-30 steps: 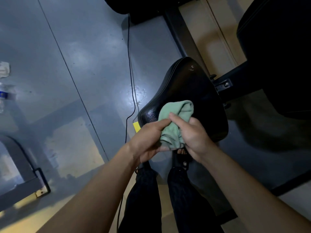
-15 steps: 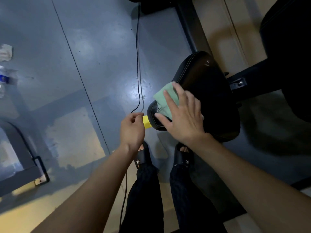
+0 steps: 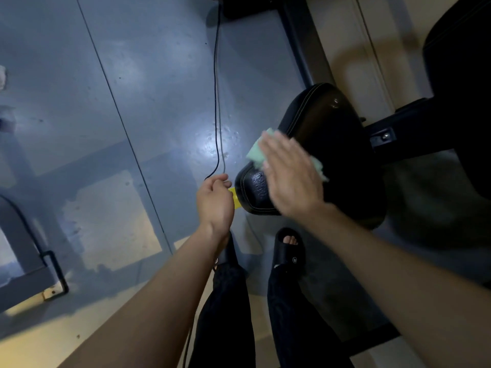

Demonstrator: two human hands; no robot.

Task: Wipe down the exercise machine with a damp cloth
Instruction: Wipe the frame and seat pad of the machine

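the right hand (image 3: pixel 291 179) is pressing the green cloth (image 3: pixel 256 152) flat on the black seat pad (image 3: pixel 342 155) with straight fingers, probably so the damp cloth is touching a wide area. the left hand (image 3: pixel 215 201) is hanging beside the pad's near corner, fingers loosely curled, holding nothing.

The seat pad (image 3: pixel 332 155) is glossy black with pale stitching along its edge. The cloth (image 3: pixel 256 152) on it is pale mint green. A yellow tag (image 3: pixel 235 197) shows beside the pad. The floor (image 3: pixel 132 88) is blue-grey, worn to cream patches. The cable (image 3: pixel 216 102), trousers (image 3: pixel 225 314) and slides (image 3: pixel 289 251) are black.
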